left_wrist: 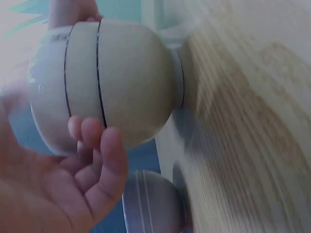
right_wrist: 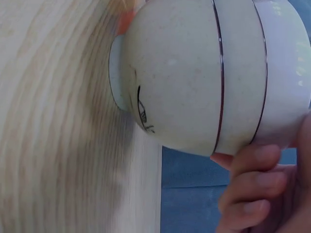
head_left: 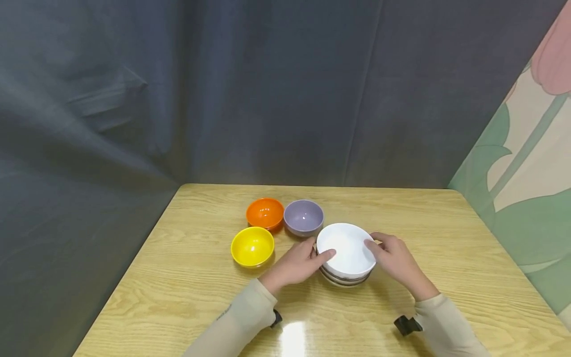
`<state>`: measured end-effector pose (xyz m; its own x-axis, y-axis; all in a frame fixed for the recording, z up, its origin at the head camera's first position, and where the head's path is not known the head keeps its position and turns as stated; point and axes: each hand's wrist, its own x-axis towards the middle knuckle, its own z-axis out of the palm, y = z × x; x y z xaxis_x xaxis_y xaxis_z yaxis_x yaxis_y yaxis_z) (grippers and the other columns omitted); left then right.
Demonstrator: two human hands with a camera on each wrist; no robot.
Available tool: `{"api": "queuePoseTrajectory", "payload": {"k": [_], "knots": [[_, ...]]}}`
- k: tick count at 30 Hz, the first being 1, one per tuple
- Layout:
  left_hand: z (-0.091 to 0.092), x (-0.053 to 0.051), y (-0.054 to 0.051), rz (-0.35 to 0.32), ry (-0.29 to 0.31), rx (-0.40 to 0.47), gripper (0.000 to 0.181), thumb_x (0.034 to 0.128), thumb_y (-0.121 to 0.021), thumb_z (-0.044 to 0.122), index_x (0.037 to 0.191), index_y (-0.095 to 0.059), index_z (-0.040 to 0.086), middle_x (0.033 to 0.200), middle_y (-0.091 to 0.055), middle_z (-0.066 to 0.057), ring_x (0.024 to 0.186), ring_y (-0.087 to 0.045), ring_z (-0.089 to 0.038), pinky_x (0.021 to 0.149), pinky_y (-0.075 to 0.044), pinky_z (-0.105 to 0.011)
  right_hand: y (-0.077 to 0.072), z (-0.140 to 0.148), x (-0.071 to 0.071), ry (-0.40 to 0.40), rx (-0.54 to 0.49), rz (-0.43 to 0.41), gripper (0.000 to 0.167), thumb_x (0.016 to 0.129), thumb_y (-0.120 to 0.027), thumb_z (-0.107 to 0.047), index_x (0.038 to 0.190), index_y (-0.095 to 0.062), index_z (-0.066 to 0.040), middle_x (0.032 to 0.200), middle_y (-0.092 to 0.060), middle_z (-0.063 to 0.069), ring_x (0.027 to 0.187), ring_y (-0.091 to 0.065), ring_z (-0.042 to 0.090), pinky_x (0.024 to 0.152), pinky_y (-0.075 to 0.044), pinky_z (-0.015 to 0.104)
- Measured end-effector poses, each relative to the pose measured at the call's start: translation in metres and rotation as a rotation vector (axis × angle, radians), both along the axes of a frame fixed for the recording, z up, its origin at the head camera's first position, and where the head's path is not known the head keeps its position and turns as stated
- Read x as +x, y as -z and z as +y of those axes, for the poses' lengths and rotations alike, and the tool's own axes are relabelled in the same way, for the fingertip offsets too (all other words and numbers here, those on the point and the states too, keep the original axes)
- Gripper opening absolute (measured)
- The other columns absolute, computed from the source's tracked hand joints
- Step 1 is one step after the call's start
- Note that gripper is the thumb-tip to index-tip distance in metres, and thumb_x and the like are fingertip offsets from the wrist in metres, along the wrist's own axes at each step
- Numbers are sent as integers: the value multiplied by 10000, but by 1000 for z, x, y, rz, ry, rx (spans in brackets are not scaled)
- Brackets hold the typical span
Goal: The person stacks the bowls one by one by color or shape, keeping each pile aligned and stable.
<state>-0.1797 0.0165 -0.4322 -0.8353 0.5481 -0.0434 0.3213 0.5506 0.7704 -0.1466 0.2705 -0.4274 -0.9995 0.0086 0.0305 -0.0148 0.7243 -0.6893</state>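
Note:
A white bowl [head_left: 347,250] sits nested on top of two cream bowls with dark rims, making one stack. My left hand [head_left: 300,264] grips the stack's left side, thumb over the white rim and fingers [left_wrist: 112,155] curled along the outside, by the cream bowls' rims. On the opposite side my right hand [head_left: 397,260] pinches the white bowl's rim, thumb inside and fingers [right_wrist: 252,187] below it. The lowest cream bowl [right_wrist: 170,73] shows a small dark drawing in the right wrist view. Its foot is at the tabletop; I cannot tell whether it touches.
Just left of the stack stand a purple bowl [head_left: 304,218], an orange bowl [head_left: 265,213] and a yellow bowl [head_left: 252,247], close together on the wooden table [head_left: 187,277]. A dark curtain [head_left: 276,99] hangs behind the table, with a floral-patterned surface [head_left: 526,208] at the right.

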Motion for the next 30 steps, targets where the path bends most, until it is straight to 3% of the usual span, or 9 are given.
{"api": "queuePoseTrajectory", "payload": {"k": [4,7,11,16,30], "knots": [[-2,1,3,26,74,-8,986,746,-770,663,1522,-344,227,1442,-526,21,1218,-550,-100,1028,-462,-383,1,0,-1,-22,19,-19,568,1054,-465,-344,1316,-545,154,1234,-625,327,1067,-657,403,835,-557,492],[-1,2,6,72,60,-46,1087,671,-811,688,1514,-338,191,1430,-534,-11,1199,-572,-120,995,-484,-378,2,0,-1,-27,12,-20,547,1056,-459,-317,1315,-544,157,1211,-640,318,1066,-658,394,845,-553,496],[1,3,7,87,20,-59,1086,667,-834,657,1487,-371,117,1392,-563,-58,1155,-591,-140,972,-496,-361,3,-1,-1,-22,15,5,483,1041,-474,-247,1298,-563,152,1137,-681,280,983,-678,323,790,-556,432],[1,3,6,86,17,-55,1090,666,-846,637,1491,-366,110,1404,-557,-66,1172,-586,-151,984,-492,-367,2,-1,0,-23,19,29,438,1027,-484,-206,1273,-591,140,1084,-704,241,906,-669,251,736,-533,363],[1,2,7,127,27,-85,1142,645,-830,685,1509,-344,118,1418,-548,-55,1176,-591,-147,965,-505,-362,1,0,-2,-42,30,16,442,1036,-481,-220,1272,-593,137,1135,-686,268,944,-677,272,753,-555,386]]}}
